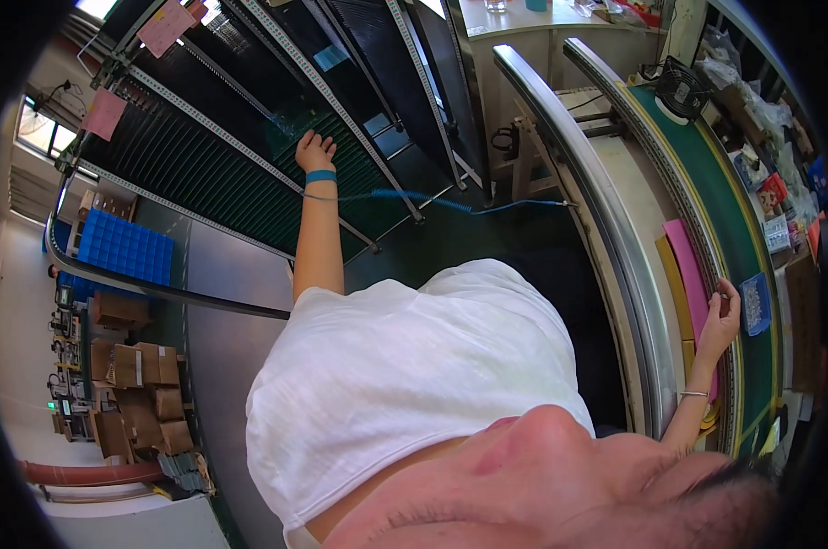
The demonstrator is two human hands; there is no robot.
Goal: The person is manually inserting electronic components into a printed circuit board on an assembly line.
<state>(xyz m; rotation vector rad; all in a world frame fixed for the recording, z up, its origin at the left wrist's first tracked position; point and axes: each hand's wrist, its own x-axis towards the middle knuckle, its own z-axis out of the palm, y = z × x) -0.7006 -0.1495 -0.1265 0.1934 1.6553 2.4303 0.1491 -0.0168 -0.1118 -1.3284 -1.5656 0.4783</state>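
Note:
My left hand [316,152], with a blue strap [320,176] round the wrist, reaches to a tall black slotted rack [203,156]. Its fingers are a little bent and apart, and I see nothing held in them. Just beyond the fingertips, inside the rack, is a dark green, partly shiny surface [290,126]; whether they touch it I cannot tell. From the strap a coiled blue cord [423,197] runs to the metal rail at the right. Over the conveyor's near edge my right hand [720,320] is loosely curled, thumb apart, beside a small blue bin of tiny parts [755,304].
The curved-looking green conveyor [698,151] carries a black fan [681,90]. Pink and yellow strips [687,274] lie along its side. A silver rail [606,210] stands between me and the conveyor. At the left are cardboard boxes [139,403] and blue bins [125,247].

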